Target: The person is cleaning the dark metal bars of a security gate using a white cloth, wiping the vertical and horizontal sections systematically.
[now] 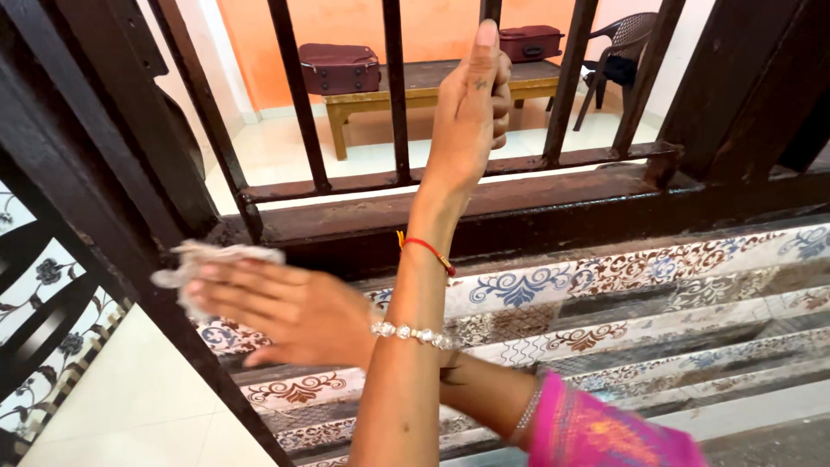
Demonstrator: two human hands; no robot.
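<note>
The left hand [471, 99] is raised and closed around a dark vertical bar [491, 13] of a painted metal railing [450, 177], thumb pointing straight up along the bar and fingers curled behind it; a red thread and a bracelet of clear faceted beads circle that forearm. The right hand [277, 311], crossing beneath the left arm, lies flat with its fingers stretched out and pressed on a crumpled, pale grey cloth [203, 264] (soft and frayed-looking, somewhat blurred), which sits against the slanting dark post [130, 251] beside the upper stair edge. A bright pink sleeve covers the right arm near the elbow. The stair risers [605, 272] are faced with glossy tiles bearing blue and brown scrollwork. Beyond the bars, a wooden bench [432, 86] carries two maroon hard-shell suitcases [339, 67], with a dark woven plastic chair [618, 52] at its right end, before an orange wall
</note>
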